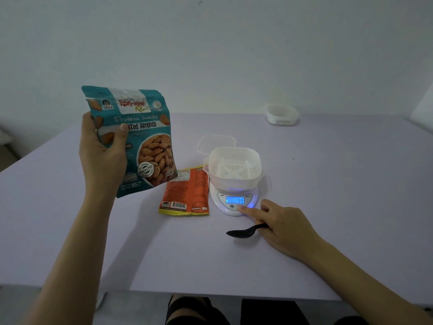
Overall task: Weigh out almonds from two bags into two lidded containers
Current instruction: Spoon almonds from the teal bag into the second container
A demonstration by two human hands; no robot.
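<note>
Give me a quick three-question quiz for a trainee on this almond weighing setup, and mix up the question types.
1. True or false: the teal almond bag lies flat on the table.
2. What sits on the scale? A) orange bag B) white container C) clear lid
3. Fill in: the right hand holds a black ____ while one finger touches the scale.
Key: 1 false, the left hand holds the teal almond bag up; 2 B; 3 spoon.
</note>
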